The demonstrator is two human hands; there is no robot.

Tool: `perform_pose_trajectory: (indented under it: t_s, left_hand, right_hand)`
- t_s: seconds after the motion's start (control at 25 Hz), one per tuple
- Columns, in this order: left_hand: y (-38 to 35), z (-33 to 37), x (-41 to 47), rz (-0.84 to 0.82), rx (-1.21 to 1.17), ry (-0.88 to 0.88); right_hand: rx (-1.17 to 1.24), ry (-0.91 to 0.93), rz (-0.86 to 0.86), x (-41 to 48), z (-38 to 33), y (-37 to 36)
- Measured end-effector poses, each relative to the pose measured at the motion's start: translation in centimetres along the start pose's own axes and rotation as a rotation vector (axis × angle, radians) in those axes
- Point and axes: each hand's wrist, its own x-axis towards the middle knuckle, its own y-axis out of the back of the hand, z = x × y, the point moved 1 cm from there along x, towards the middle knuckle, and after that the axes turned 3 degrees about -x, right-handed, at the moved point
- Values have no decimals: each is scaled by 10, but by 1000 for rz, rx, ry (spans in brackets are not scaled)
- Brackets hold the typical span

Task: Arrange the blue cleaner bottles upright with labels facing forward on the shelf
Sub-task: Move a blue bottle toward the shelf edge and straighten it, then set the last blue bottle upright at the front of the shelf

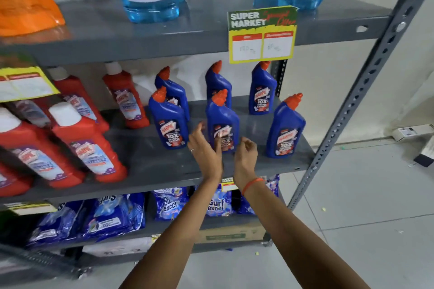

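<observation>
Six blue cleaner bottles (222,122) are seen standing upright on the middle shelf (164,159), three in a front row and three behind. The labels that can be seen are turned to the front; the labels of two rear bottles are mostly hidden by the bottles before them.

The left hand (204,150) is held open in front of the middle front bottle, with its fingers spread and loosely curved; nothing is held by it. The right hand (245,152) is half curled just beside the base of the same bottle, and it appears empty, although contact with the bottle cannot be judged because of motion blur.

A risk is judged here: the bottles are tall and narrow with a small base, so a push from a finger near the angled orange cap (219,97) could tip one bottle, and a neighbour in the front row could be knocked over or off the front edge of the shelf. The glossy plastic may also slip when it is turned by a loose grip.

The bodies are smooth, hard plastic with a bent neck. The shelf is made of grey painted metal, flat and matte.
</observation>
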Motion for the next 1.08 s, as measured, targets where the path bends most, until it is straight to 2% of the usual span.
perform_pose_trajectory:
  t_s: [0.08, 0.2, 0.28, 0.4, 0.96, 1.0, 1.08]
  left_hand:
    - [3, -28, 17, -193, -20, 127]
    - [-3, -47, 37, -592, -80, 299]
    - [-3, -48, 40, -696, -67, 366]
    - [2, -48, 32, -691, -104, 356]
    - [18, -23, -2, -707, -124, 325]
    - [19, -21, -3, -714, -119, 326]
    - [24, -15, -6, -729, -142, 313]
  right_hand:
    - [-202, 99, -16, 9, 3, -11]
    - [-390, 162, -202, 21, -1, -10]
    - [-521, 155, -300, 31, -4, -3]
    - [-567, 171, -352, 37, 1, 8]
    - [-427, 151, -358, 21, 22, 42]
    - [-407, 171, -328, 17, 20, 42]
    - [-372, 345, -123, 2, 14, 39]
